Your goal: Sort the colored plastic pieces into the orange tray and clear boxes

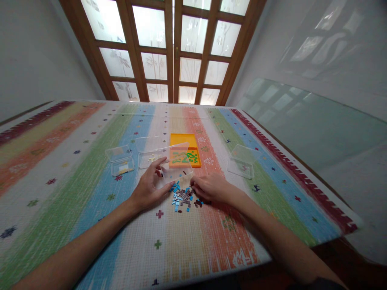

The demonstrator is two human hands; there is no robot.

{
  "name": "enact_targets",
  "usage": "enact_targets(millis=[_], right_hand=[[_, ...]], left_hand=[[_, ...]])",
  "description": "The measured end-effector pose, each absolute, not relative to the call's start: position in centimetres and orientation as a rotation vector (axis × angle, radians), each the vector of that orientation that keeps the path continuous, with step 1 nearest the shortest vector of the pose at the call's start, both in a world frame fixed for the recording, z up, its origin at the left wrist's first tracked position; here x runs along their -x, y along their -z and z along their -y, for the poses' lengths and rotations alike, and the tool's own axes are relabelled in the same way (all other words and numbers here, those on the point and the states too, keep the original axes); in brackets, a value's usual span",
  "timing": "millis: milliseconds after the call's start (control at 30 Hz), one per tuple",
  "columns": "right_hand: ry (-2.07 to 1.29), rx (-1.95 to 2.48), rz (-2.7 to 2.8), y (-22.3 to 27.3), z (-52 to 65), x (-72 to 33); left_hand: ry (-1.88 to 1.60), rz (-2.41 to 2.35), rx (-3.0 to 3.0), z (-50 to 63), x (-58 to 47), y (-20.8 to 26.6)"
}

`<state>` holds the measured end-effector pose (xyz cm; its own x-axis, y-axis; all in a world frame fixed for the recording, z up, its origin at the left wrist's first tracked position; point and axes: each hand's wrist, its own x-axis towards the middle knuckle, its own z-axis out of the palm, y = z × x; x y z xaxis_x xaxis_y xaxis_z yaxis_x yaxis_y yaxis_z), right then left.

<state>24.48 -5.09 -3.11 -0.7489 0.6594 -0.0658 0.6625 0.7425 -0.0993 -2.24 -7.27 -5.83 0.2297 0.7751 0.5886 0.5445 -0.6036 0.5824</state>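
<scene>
I'm sitting at a desk [181, 245] that a striped cloth [111, 237] is covering, its bands running from the near edge towards the far one. Beyond the far edge, wood-framed doors [177, 76] with frosted panes are letting in light, and plain walls are rising on both sides. A pale glass panel [311, 129] beyond the right edge is reflecting the panes. Dark floor [341, 257] is showing past the near right corner.

A pile of blue and brown pieces [183, 196] is lying between my hands, set back from the near edge. My left hand [152, 185] is spreading thumb and fingers apart around the left side of a clear container [177, 169]; I can't tell whether it is gripping. My right hand [208, 187] is curling its fingers closely at the pile's right side; I can't tell whether a piece is between them.

Towards the far edge, an orange case [183, 140] is standing open with green pieces [192, 156] inside. A clear case [141, 164] is lying left of it, a small clear box [118, 153] further left, and another clear box [238, 172] to the right. Broad cloth is stretching from the small box to the left edge; a narrower span is running from the right-hand box to the maroon border at the right edge.
</scene>
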Motion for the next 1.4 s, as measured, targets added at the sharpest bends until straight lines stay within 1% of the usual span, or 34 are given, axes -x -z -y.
enact_targets(millis=[100,167,233,367,467,533,733,867,1100,1267,1400], right_hand=[[0.106,-1.145,-2.830,2.8,5.3,-24.2],[0.146,-1.196,-2.835,2.5,5.3,-24.4],[0.296,-1.215,-2.902,2.1,5.1,-24.8],[0.765,-1.136,-3.104,1.0,4.9,-25.8],[0.924,-1.137,-3.221,0.7,4.9,-25.8],[0.887,-1.171,-3.270,0.9,4.9,-25.5],[0.384,-1.302,-3.277,2.3,4.7,-24.7],[0.221,-1.266,-3.279,2.7,4.6,-24.6],[0.222,-1.247,-3.318,2.8,4.8,-24.7],[0.386,-1.289,-3.301,2.4,4.9,-25.1],[0.485,-1.388,-3.319,1.9,5.0,-25.3]], left_hand=[[-1.308,-1.239,-2.253,7.2,2.2,5.8],[-1.297,-1.242,-2.251,7.3,2.2,5.8],[-1.292,-1.242,-2.248,7.3,2.2,5.8],[-1.292,-1.207,-2.268,7.5,2.1,5.7],[-1.254,-1.144,-2.311,7.7,2.1,5.5],[-1.223,-1.096,-2.341,7.8,2.1,5.5],[-1.169,-0.911,-2.410,8.0,2.2,5.6],[-1.192,-0.844,-2.438,7.9,2.1,5.5],[-1.193,-0.889,-2.414,7.8,2.1,5.5],[-1.183,-0.967,-2.386,8.0,2.1,5.7],[-1.222,-1.128,-2.308,7.8,2.2,5.9]])
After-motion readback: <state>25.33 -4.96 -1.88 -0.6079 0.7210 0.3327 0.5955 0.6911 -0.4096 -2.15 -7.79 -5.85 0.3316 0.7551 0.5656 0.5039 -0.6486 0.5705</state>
